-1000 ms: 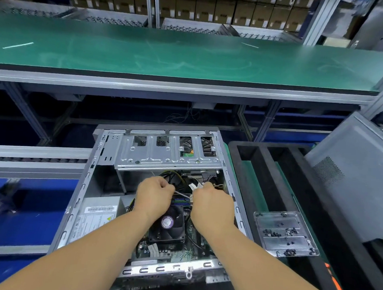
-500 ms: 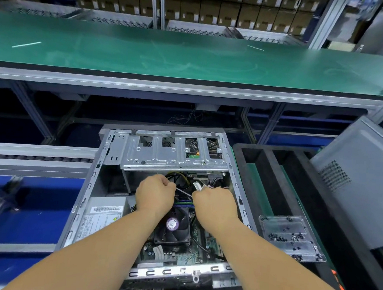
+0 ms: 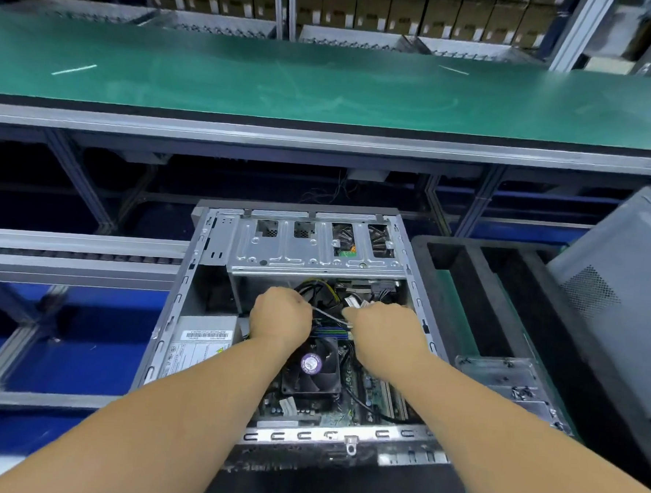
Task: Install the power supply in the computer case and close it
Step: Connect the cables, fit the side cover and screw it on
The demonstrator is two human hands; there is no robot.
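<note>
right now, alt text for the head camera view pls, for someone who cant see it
Both hands, left hand and right hand, reach into an open computer case, gripping cables above the fan. The power supply sits at the case's left; a clear screw tray lies to its right.

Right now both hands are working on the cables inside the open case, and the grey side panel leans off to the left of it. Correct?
Not quite. The head view shows the grey side panel leaning to the right of the case, not the left. The left hand and right hand are indeed at the cables inside.
</note>
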